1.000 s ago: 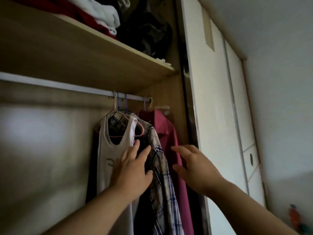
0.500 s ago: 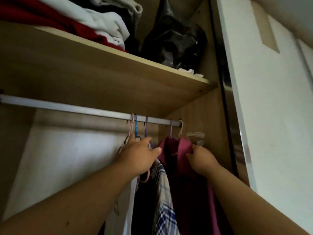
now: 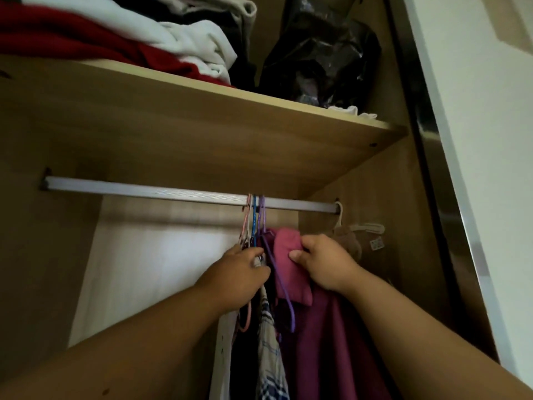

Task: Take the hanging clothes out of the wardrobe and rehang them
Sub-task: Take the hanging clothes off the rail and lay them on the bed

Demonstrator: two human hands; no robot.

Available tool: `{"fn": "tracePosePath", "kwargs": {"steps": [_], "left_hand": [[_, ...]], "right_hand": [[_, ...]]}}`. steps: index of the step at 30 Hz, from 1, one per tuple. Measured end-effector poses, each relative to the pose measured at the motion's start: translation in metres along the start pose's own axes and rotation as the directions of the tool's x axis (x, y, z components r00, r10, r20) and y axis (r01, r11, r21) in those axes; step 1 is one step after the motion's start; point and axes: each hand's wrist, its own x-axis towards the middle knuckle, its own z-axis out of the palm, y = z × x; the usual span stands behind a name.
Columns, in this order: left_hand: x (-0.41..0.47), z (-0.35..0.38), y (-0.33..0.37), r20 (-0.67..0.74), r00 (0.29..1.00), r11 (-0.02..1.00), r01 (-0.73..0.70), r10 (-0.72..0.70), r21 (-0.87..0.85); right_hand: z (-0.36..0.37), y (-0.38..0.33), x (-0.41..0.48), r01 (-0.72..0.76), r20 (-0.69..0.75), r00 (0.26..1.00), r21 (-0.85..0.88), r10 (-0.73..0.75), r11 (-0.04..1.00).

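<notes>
A silver rail [image 3: 144, 190] runs across the wardrobe under a wooden shelf. Several hangers [image 3: 254, 217] in pink, blue and purple hook over it in a tight bunch. Below them hang a white top [image 3: 223, 353], a plaid shirt [image 3: 271, 362] and a magenta shirt [image 3: 331, 342]. My left hand [image 3: 239, 277] grips the bunched hanger necks just under the rail. My right hand [image 3: 323, 262] pinches the magenta shirt's collar [image 3: 285, 249]. A white hanger [image 3: 360, 226] carrying a brown garment hangs at the rail's right end.
The wooden shelf [image 3: 259, 134] above holds folded red and white clothes [image 3: 144, 44] and a black plastic bag [image 3: 320, 59]. A white sliding door [image 3: 476, 140] with a metal edge stands to the right. The rail's left stretch carries no hangers.
Both hands rose from the garments' chests to just under the rail. The hangers slid left into one bunch, and the magenta shirt moved away from the white hanger.
</notes>
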Motion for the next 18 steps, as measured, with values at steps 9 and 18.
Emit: {"fn": "tracePosePath", "kwargs": {"steps": [9,18], "left_hand": [[-0.026,-0.046,-0.028,0.023,0.999,0.999,-0.034,0.034,0.002],[-0.061,-0.097,-0.059,-0.043,0.999,0.992,0.004,0.002,0.127]], "right_hand": [[0.019,-0.052,0.009,0.042,0.053,0.997,0.132,-0.049,0.99],[0.048,-0.108,0.018,0.058,0.068,0.995,0.176,-0.07,0.983]]}}
